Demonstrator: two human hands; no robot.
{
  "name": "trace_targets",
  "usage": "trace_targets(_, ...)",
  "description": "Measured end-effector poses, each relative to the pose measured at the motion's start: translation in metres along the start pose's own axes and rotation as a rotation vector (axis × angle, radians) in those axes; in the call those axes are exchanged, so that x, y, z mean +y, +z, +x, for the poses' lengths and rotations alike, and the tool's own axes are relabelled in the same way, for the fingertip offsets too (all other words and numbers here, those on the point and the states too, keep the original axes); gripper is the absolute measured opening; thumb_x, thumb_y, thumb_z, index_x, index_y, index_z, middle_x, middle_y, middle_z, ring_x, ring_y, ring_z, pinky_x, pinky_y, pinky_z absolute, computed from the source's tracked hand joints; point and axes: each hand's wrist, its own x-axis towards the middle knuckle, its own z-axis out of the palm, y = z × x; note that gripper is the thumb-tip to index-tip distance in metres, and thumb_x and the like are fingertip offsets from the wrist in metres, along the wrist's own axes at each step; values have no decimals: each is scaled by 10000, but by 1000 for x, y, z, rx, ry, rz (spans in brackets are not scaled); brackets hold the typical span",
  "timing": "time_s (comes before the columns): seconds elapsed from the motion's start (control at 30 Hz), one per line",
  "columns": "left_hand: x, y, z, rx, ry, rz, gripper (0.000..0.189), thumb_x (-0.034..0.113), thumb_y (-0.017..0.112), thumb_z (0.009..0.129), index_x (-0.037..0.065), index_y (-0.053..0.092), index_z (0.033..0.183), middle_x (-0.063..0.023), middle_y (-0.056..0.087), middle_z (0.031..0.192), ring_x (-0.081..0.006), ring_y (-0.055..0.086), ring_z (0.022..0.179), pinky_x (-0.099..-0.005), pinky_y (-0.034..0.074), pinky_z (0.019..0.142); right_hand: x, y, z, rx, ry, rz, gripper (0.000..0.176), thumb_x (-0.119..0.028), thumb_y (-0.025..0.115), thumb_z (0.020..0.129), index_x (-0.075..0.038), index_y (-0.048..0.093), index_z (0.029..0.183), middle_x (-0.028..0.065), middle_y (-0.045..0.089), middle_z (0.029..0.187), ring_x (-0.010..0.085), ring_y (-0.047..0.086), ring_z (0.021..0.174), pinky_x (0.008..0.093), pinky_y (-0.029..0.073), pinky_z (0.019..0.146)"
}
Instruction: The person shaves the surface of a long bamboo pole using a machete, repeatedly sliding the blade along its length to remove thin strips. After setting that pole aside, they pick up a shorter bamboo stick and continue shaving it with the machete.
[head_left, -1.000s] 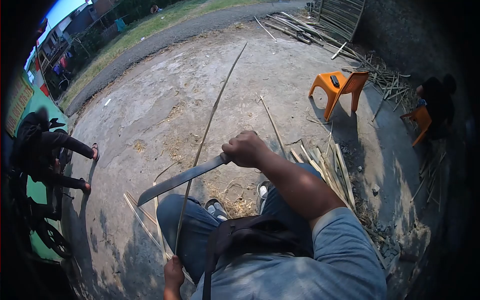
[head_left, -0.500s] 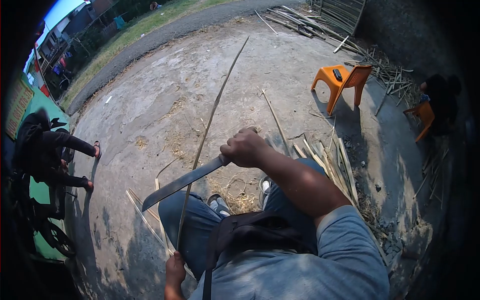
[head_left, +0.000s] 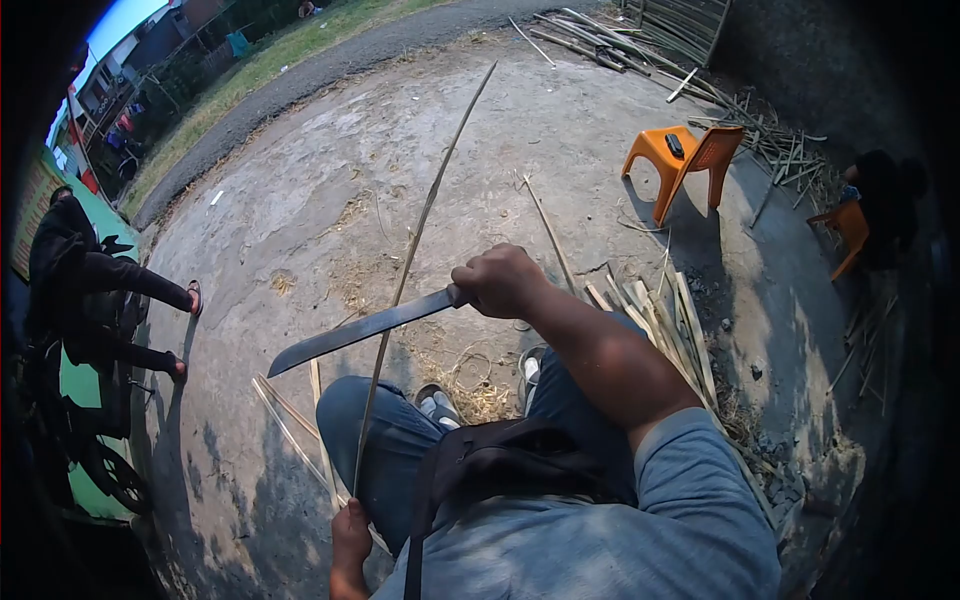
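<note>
Over sunlit concrete point(head_left: 300, 235), the left hand point(head_left: 350, 535) pinches the near end of a long strip point(head_left: 425, 215) running forward and slightly right, while the right hand point(head_left: 500, 280), fingers curled, grips a machete point(head_left: 350, 333) pointing left across it.

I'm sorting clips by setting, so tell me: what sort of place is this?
It looks like an open-air yard beside a road. The rough, hard ground lies in sun and shade, the grey road runs past with grass beyond, and pale strips lie heaped by the person's right knee.
</note>
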Motion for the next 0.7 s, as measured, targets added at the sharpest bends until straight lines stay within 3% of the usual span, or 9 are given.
trace_targets(0.07, -6, -1, 3, -1, 17, -26, 821, 724, 319, 1034, 0, 531, 710, -70, 522, 640, -178, 505, 637, -389, 397, 603, -7, -6, 4, -43, -84, -43, 158, -292, 662, 901, -138, 681, 872, 100, 699, 726, 343, 723, 724, 487, 562, 677)
trace_targets(0.17, -10, 1, 0, 17, 27, -24, 807, 719, 329, 1035, 3, 522, 718, -57, 510, 641, -172, 490, 636, -385, 390, 601, 19, 5, 4, 74, 79, 77, 167, -294, 643, 930, -140, 684, 880, 109, 701, 741, 348, 719, 741, 492, 562, 709)
trace_targets(0.23, -10, 2, 1, 27, 39, -23, 802, 715, 335, 1036, 3, 522, 720, -54, 509, 644, -170, 488, 638, -383, 389, 602, 37, -3, 10, 62, 427, 185, 124, -251, 642, 925, -150, 710, 948, 136, 727, 861, 357, 717, 862, 482, 565, 767)
trace_targets(0.3, -9, 1, 1, 23, 43, -29, 801, 711, 341, 1037, 1, 526, 718, -55, 511, 645, -168, 492, 641, -378, 390, 603, 48, -6, 11, 94, 574, 147, 125, -232, 643, 916, -154, 716, 981, 135, 735, 899, 354, 717, 888, 483, 565, 778)
trace_targets(0.4, -4, -1, 0, 23, 72, -35, 806, 708, 344, 1039, -5, 546, 722, -55, 522, 644, -168, 511, 647, -372, 397, 603, 42, -13, 4, 95, 544, 170, 116, -219, 643, 909, -155, 713, 976, 130, 738, 898, 352, 721, 880, 484, 568, 762)
trace_targets(0.57, -4, 2, 0, 1, 16, -42, 806, 692, 337, 1047, -8, 575, 727, -78, 557, 647, -193, 542, 647, -383, 416, 611, 24, -10, -5, -12, 146, 78, 105, -226, 675, 856, -155, 710, 926, 112, 735, 862, 334, 728, 832, 476, 571, 718)
trace_targets(0.63, -4, 1, 2, 11, 38, -30, 803, 687, 339, 1050, -8, 570, 723, -81, 556, 644, -198, 540, 639, -390, 413, 607, 6, -18, -2, -117, 47, 25, 100, -243, 682, 853, -150, 705, 882, 111, 729, 835, 334, 727, 803, 470, 569, 707)
trace_targets(0.7, -10, 1, 2, 28, 88, -10, 796, 680, 344, 1052, -9, 560, 718, -85, 549, 636, -204, 531, 626, -400, 406, 600, 7, -15, 1, -70, 44, 35, 114, -255, 670, 881, -147, 704, 863, 113, 727, 826, 338, 724, 786, 472, 569, 712)
